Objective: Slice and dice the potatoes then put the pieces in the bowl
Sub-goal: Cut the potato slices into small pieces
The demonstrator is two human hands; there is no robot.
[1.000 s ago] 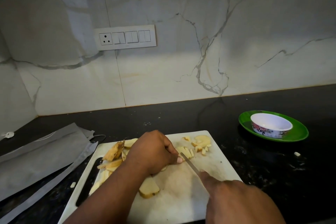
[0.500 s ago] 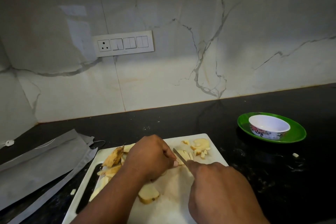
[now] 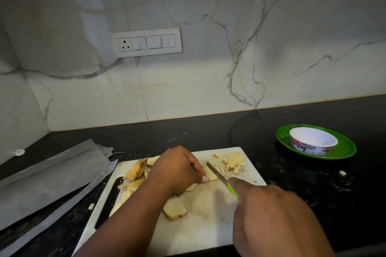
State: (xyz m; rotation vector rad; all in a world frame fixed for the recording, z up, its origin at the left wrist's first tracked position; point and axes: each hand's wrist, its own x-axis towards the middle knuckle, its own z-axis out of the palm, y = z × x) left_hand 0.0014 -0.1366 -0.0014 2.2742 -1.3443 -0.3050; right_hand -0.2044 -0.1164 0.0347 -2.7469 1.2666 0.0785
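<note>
A white cutting board (image 3: 208,233) lies on the black counter. My left hand (image 3: 177,168) curls over potato slices (image 3: 211,175) at the board's middle, fingertips holding them down. My right hand (image 3: 275,219) grips a knife (image 3: 217,175) with a green handle, its blade laid against the slices just right of my left fingertips. Diced pieces (image 3: 232,162) lie at the board's far right corner. A thick slice (image 3: 174,208) sits near the middle, and peels and strips (image 3: 135,171) pile at the left. The white floral bowl (image 3: 313,141) stands empty on a green plate (image 3: 346,150) at the right.
A grey folded pouch (image 3: 48,175) lies left of the board. A stray potato bit (image 3: 342,172) rests on the counter below the plate, another (image 3: 91,206) beside the board's left edge. The marble wall with a switch panel (image 3: 147,42) runs along the back.
My right hand pushed the knife forward half a second ago, then drew it back toward me. My left hand stayed on the slices. The camera tilted slightly.
</note>
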